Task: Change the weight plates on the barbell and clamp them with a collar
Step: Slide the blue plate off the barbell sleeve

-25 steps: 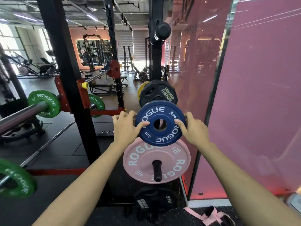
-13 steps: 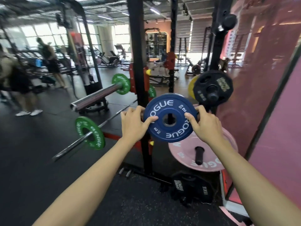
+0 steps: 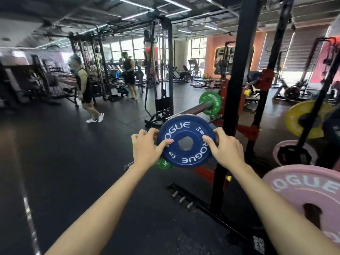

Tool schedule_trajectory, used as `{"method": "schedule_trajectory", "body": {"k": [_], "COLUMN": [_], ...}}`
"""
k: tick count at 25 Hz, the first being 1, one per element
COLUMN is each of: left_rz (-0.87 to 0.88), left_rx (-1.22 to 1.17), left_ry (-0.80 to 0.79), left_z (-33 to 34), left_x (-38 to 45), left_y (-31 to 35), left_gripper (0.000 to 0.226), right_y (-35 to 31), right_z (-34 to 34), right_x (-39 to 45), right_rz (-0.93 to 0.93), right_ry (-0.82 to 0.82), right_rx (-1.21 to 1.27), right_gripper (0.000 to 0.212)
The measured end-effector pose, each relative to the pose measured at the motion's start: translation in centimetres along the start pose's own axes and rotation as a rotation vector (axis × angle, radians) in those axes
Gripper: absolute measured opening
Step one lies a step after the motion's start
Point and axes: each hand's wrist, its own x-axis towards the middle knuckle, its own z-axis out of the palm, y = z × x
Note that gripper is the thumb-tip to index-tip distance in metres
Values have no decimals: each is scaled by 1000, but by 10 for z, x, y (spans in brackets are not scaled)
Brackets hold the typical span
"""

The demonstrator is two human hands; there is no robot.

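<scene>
I hold a small blue Rogue plate upright in front of me, its face toward the camera. My left hand grips its left rim, thumb on the face. My right hand grips the right rim the same way. Just behind the plate's top edge runs the steel barbell sleeve, with a green plate seated at its far end by the rack. A second green plate shows low down, partly hidden behind my left hand and the blue plate. No collar is visible.
The black rack upright stands right of the blue plate. Stored on pegs at the right are a pink plate, a smaller pink plate and a yellow plate. Two people stand far left among machines.
I lifted the blue plate off its storage peg and turned left with it; it now sits in front of the barbell sleeve, and the plate rack has slid to the right edge.
</scene>
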Motion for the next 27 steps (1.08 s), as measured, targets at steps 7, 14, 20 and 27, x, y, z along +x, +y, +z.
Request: {"method": "schedule_trajectory", "body": {"k": [7, 14, 20, 27], "left_rz": [-6, 31, 77, 58], "left_rx": [-59, -187, -215, -291], "left_ry": [-29, -82, -165, -212], "left_z": [16, 57, 93, 119], "left_x": [69, 125, 142, 152], "left_y": [-98, -135, -137, -146], "left_gripper": [60, 59, 61, 63], "right_y": [-62, -78, -72, -77], "right_z": [75, 108, 112, 120], "right_x": [59, 101, 102, 107], "right_rz": [7, 78, 130, 149], "right_ry": [34, 101, 131, 143], "right_rx": [-49, -153, -248, -330], "right_gripper": [49, 48, 43, 46]}}
